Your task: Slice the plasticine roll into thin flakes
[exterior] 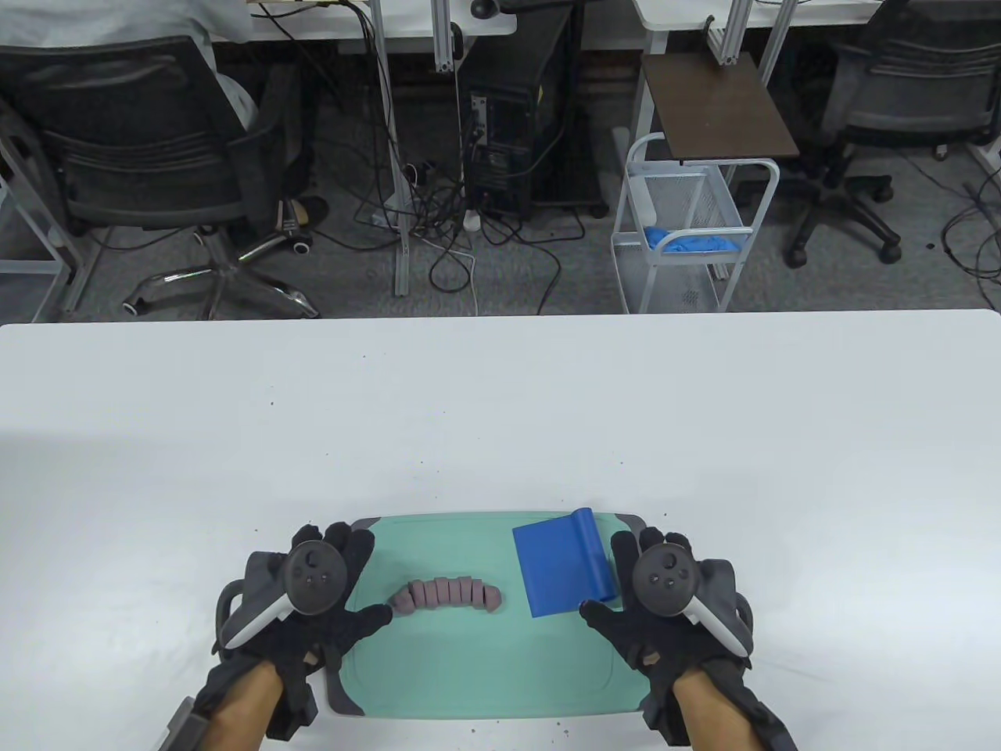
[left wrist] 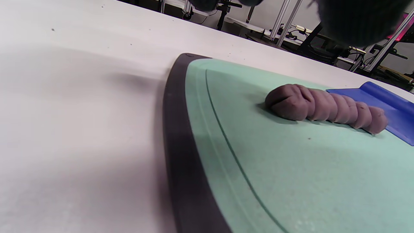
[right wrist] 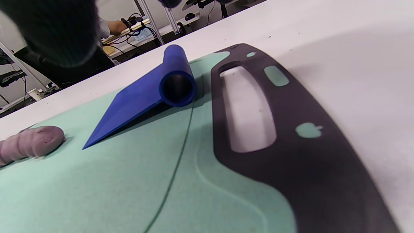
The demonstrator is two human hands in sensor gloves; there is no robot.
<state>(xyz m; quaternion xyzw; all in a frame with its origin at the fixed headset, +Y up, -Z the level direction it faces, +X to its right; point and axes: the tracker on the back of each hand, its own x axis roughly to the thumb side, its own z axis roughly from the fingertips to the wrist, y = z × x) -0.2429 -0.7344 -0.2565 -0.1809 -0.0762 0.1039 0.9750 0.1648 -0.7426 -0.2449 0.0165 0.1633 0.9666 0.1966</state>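
A mauve plasticine roll (exterior: 447, 594), cut into several slices that still lean together, lies in the middle of a green cutting board (exterior: 469, 673). It also shows in the left wrist view (left wrist: 326, 108) and the right wrist view (right wrist: 29, 142). A blue scraper (exterior: 565, 567) with a rolled handle lies on the board's right part, seen close in the right wrist view (right wrist: 152, 94). My left hand (exterior: 328, 602) is open over the board's left edge, its thumb tip close to the roll's left end. My right hand (exterior: 633, 594) is open beside the scraper's handle and holds nothing.
The board has dark end grips, the left one in the left wrist view (left wrist: 181, 149) and the right one, with a handle slot, in the right wrist view (right wrist: 291, 139). It sits near the front edge of a white table (exterior: 500, 415). Chairs, cables and a cart stand beyond.
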